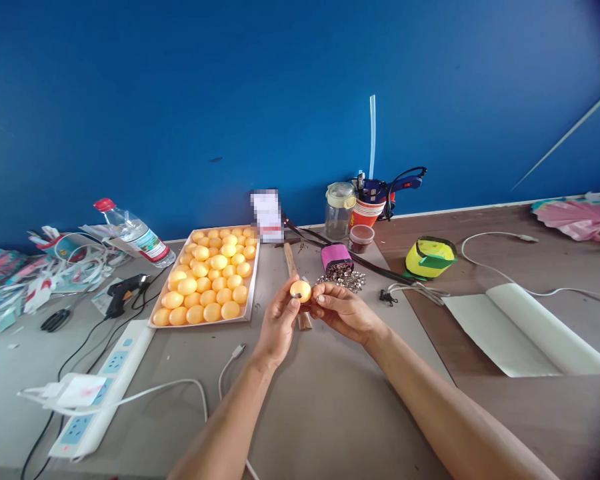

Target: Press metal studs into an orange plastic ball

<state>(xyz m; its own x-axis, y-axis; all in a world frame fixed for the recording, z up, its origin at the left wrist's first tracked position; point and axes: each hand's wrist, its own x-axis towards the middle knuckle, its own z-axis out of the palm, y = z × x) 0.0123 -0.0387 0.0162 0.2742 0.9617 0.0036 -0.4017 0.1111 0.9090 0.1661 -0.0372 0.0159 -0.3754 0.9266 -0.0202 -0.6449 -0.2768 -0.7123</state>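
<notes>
At mid-frame, your left hand (279, 319) pinches an orange ball (301, 289), apparently to steady it for your right hand (344, 311), pinched together just beside it, contents unclear.

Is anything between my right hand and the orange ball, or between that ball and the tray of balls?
Nothing visible stands between your right hand and the orange ball. Toward the tray, your left hand, which holds the ball, is in between; nothing else visible is.

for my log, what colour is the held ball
The ball is yellowish orange; the head view shows it.
</notes>
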